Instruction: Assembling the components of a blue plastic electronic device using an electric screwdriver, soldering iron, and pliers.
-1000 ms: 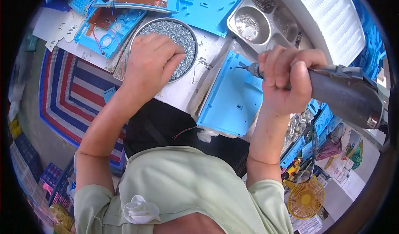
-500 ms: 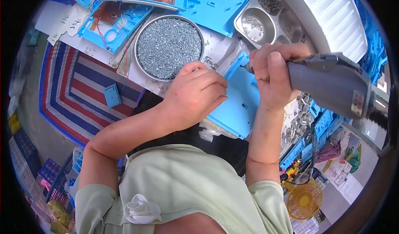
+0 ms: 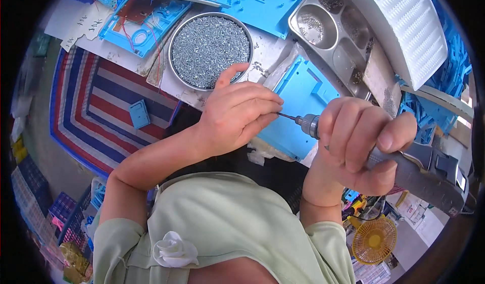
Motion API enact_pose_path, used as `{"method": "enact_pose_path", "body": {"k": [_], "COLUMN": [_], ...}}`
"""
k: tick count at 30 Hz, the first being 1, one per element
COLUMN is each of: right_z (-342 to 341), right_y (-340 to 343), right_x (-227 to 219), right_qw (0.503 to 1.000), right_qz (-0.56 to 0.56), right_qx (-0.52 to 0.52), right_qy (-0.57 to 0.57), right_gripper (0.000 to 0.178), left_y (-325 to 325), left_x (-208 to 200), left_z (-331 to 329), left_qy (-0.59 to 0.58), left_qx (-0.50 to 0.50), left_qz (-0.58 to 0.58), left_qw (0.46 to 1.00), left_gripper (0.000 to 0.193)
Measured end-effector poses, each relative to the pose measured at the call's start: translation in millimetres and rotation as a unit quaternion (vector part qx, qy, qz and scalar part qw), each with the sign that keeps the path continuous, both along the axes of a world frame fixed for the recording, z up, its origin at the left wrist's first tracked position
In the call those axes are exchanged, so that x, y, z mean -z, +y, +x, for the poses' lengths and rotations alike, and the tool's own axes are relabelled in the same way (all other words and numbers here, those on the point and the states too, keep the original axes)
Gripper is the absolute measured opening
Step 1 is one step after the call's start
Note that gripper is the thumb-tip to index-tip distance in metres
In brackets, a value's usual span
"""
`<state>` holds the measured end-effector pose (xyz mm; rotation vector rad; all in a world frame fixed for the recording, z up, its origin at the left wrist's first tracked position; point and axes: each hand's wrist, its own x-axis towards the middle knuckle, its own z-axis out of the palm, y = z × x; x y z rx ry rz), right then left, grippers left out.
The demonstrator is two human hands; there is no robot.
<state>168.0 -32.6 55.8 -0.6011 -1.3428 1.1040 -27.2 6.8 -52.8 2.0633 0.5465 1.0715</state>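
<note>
gripping the dark electric screwdriver (image 3: pixel 429 180), the right hand (image 3: pixel 353 145) curls round its body; rigid and probably heavy, it is best held there. the left hand (image 3: pixel 237 113) pinches together at the tip of the thin bit (image 3: pixel 288 116), whether on a screw i cannot tell. beneath both hands, the blue panel (image 3: pixel 299 94) looks light, stiff and slick, best taken by its edges.

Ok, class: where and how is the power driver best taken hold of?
Probably around the power driver's thick grey body, from the person's right, behind the metal chuck: the body is long and rounded, while the thin bit points left, toward the left hand.
</note>
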Motion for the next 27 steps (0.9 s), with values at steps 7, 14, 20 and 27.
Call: {"method": "enact_pose_path", "body": {"k": [7,14,20,27], "right_z": [-17.9,-29.1,-48.6,-41.8], "right_y": [-8.5,-5.7,-7.5,-7.0], "right_x": [3.9,30.4,36.1,31.3], "right_qw": [0.997,0.994,0.983,0.988], "right_qz": [-0.033,-0.059,-0.083,-0.055], "right_qx": [0.038,0.075,0.141,0.123], "right_qy": [0.059,0.047,-0.081,-0.071], "right_gripper": [0.029,0.025,0.030,0.027], "left_y": [-1.7,24.7,16.3,-6.5], "left_x": [-2.3,2.5,6.7,1.5], "left_z": [-6.2,-39.1,-43.7,-30.8], "left_qy": [-0.029,-0.014,0.058,0.055], "left_qx": [0.011,-0.093,-0.043,-0.036], "left_qz": [0.033,-0.039,0.004,0.039], "left_qw": [0.999,0.995,0.997,0.997], "left_gripper": [0.018,0.015,0.022,0.027]}}
